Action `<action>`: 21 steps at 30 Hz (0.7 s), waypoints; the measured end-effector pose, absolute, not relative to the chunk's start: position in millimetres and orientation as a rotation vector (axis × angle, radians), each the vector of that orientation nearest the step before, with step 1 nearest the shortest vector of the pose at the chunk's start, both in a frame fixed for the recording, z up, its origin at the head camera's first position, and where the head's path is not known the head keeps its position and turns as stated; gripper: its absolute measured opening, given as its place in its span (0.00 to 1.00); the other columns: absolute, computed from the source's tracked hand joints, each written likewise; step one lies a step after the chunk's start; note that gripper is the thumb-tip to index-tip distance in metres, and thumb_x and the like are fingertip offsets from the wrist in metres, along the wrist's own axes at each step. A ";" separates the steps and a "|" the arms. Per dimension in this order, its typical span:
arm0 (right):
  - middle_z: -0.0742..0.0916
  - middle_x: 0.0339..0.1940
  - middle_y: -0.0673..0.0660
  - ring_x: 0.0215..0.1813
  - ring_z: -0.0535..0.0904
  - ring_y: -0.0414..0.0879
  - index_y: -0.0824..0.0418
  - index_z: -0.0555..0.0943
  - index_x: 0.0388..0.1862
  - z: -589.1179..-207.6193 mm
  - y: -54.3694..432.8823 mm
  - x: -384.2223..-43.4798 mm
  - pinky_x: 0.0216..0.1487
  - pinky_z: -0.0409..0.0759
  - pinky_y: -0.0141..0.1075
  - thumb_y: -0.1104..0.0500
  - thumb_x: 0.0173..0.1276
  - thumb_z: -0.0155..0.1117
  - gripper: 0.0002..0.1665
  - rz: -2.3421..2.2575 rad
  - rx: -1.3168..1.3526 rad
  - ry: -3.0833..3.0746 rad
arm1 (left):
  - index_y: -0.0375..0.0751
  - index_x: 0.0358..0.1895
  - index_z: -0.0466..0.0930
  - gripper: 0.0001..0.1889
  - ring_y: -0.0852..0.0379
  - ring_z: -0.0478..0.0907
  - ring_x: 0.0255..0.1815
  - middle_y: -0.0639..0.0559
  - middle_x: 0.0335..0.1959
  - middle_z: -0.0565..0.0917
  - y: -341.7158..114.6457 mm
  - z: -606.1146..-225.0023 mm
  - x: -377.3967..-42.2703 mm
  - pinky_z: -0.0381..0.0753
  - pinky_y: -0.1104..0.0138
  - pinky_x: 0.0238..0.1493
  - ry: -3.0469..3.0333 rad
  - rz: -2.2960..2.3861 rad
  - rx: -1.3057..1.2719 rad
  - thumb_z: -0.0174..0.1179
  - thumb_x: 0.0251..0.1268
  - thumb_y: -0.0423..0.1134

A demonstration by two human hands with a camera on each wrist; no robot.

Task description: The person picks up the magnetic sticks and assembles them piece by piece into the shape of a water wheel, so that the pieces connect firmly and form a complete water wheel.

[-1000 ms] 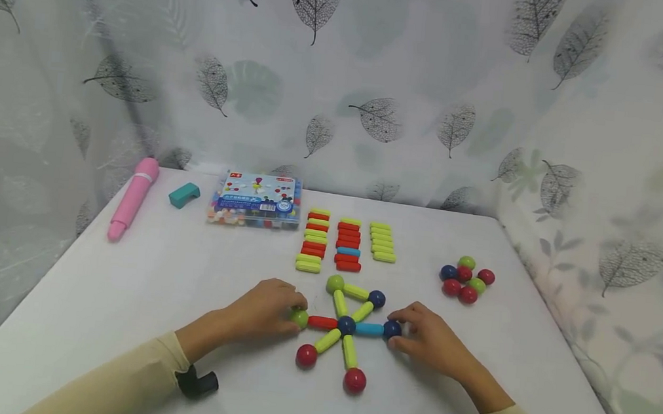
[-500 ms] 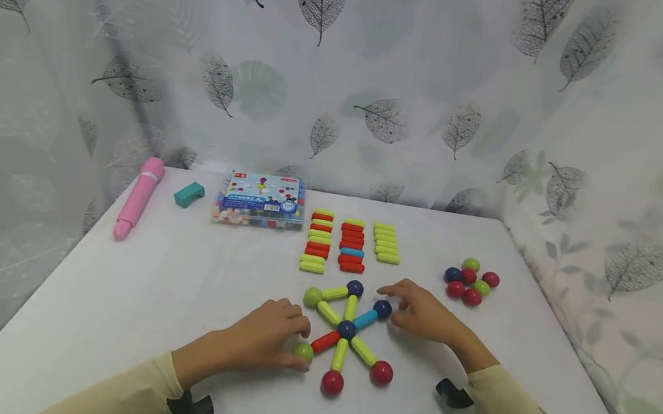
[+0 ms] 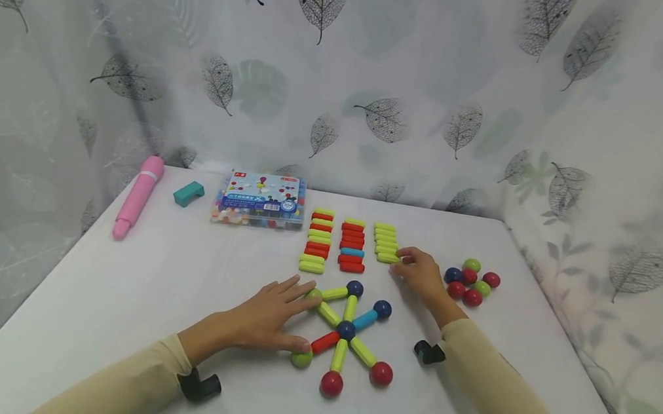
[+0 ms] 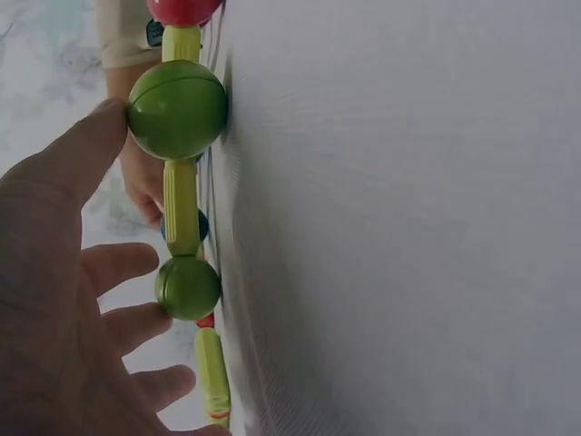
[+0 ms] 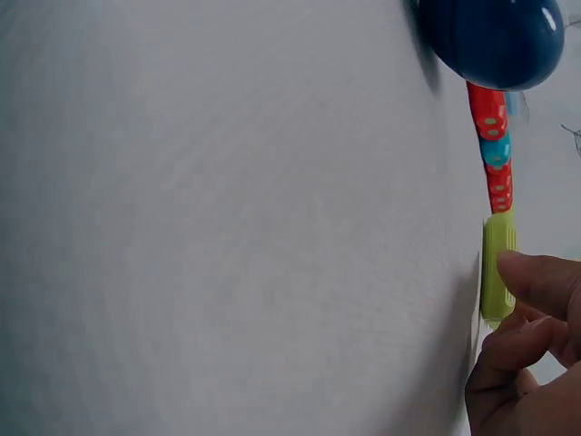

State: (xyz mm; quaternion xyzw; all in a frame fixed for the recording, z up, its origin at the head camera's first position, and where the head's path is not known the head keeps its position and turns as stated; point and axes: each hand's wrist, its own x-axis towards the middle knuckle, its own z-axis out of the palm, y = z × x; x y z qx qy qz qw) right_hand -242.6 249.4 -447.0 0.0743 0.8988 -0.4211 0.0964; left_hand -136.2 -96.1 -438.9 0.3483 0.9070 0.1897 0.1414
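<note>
A flat model of magnetic sticks and balls lies on the table, with a dark blue ball (image 3: 346, 330) at its middle and rods fanning out. My left hand (image 3: 271, 317) is spread over its left side, the thumb against the near green ball (image 4: 178, 109) and fingertips touching the far green ball (image 4: 188, 288). Forward and to the right, my right hand (image 3: 422, 277) pinches the end of the nearest yellow-green stick (image 5: 497, 268) in the right column, thumb on one side and bent fingers on the other. Two red balls (image 3: 381, 374) end the near rods.
Beside that column lie two more columns of red, yellow-green and blue sticks (image 3: 353, 243). Loose balls (image 3: 473, 298) cluster at the right. Behind are a boxed set (image 3: 258, 200), a teal block (image 3: 188, 194) and a pink cylinder (image 3: 138, 198).
The model has turned anticlockwise. My right hand has left the blue ball and reached forward to the right stick column. My left hand has spread from one green ball across two.
</note>
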 end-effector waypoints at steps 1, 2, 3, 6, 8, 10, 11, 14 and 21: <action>0.78 0.64 0.64 0.60 0.75 0.58 0.58 0.77 0.64 -447.1 248.7 -242.8 0.62 0.79 0.50 0.56 0.70 0.68 0.24 -1.225 0.207 2.689 | 0.60 0.80 0.61 0.47 0.40 0.44 0.84 0.52 0.84 0.55 -96.3 -438.3 -136.1 0.53 0.35 0.76 2.614 0.544 1.010 0.59 0.59 0.74; 0.79 0.62 0.64 0.60 0.75 0.58 0.59 0.77 0.62 -447.2 248.1 -242.9 0.63 0.78 0.51 0.56 0.70 0.68 0.23 -1.198 0.198 2.714 | 0.60 0.80 0.61 0.47 0.40 0.43 0.84 0.52 0.84 0.54 -96.5 -437.5 -135.8 0.52 0.35 0.76 2.608 0.542 1.014 0.59 0.59 0.74; 0.79 0.60 0.64 0.59 0.75 0.58 0.59 0.77 0.61 -447.3 247.6 -242.9 0.64 0.77 0.51 0.57 0.70 0.68 0.22 -1.176 0.190 2.734 | 0.60 0.80 0.60 0.47 0.40 0.43 0.84 0.52 0.84 0.53 -96.8 -436.8 -135.4 0.52 0.34 0.76 2.602 0.536 1.019 0.59 0.59 0.75; 0.80 0.58 0.63 0.58 0.74 0.58 0.61 0.78 0.60 -447.9 247.4 -243.3 0.65 0.76 0.51 0.57 0.70 0.69 0.22 -1.136 0.170 2.767 | 0.60 0.80 0.59 0.49 0.40 0.40 0.85 0.53 0.85 0.51 -97.9 -434.8 -133.9 0.50 0.33 0.76 2.583 0.522 1.028 0.59 0.57 0.76; 0.81 0.57 0.63 0.59 0.75 0.57 0.62 0.79 0.60 -447.8 247.6 -243.6 0.65 0.77 0.51 0.57 0.70 0.68 0.22 -1.116 0.166 2.772 | 0.61 0.81 0.59 0.50 0.40 0.39 0.85 0.53 0.85 0.49 -98.6 -433.6 -132.8 0.49 0.33 0.76 2.573 0.520 1.030 0.60 0.56 0.76; 0.82 0.57 0.63 0.58 0.76 0.56 0.62 0.79 0.60 -446.9 247.6 -242.5 0.64 0.78 0.50 0.57 0.70 0.68 0.22 -1.104 0.174 2.759 | 0.60 0.81 0.59 0.50 0.40 0.39 0.85 0.53 0.85 0.49 -98.8 -432.9 -132.0 0.48 0.33 0.76 2.569 0.518 1.034 0.60 0.56 0.76; 0.82 0.56 0.62 0.57 0.76 0.56 0.62 0.80 0.59 -446.5 247.4 -241.0 0.62 0.79 0.49 0.56 0.70 0.68 0.21 -1.101 0.176 2.746 | 0.60 0.81 0.59 0.50 0.40 0.39 0.85 0.53 0.85 0.49 -98.7 -432.6 -131.8 0.48 0.32 0.76 2.569 0.518 1.035 0.60 0.56 0.76; 0.84 0.53 0.59 0.53 0.77 0.53 0.60 0.81 0.56 -444.4 244.9 -231.1 0.55 0.81 0.44 0.54 0.70 0.68 0.20 -1.101 0.124 2.714 | 0.61 0.81 0.58 0.50 0.40 0.38 0.85 0.53 0.85 0.48 -98.6 -432.8 -131.7 0.48 0.33 0.76 2.568 0.517 1.032 0.59 0.57 0.76; 0.84 0.43 0.54 0.46 0.77 0.49 0.59 0.84 0.47 -430.8 226.5 -188.3 0.45 0.80 0.38 0.51 0.67 0.70 0.15 -1.091 -0.043 2.683 | 0.61 0.81 0.58 0.49 0.40 0.39 0.85 0.53 0.85 0.49 -99.0 -432.8 -130.9 0.48 0.32 0.75 2.561 0.530 1.024 0.60 0.57 0.75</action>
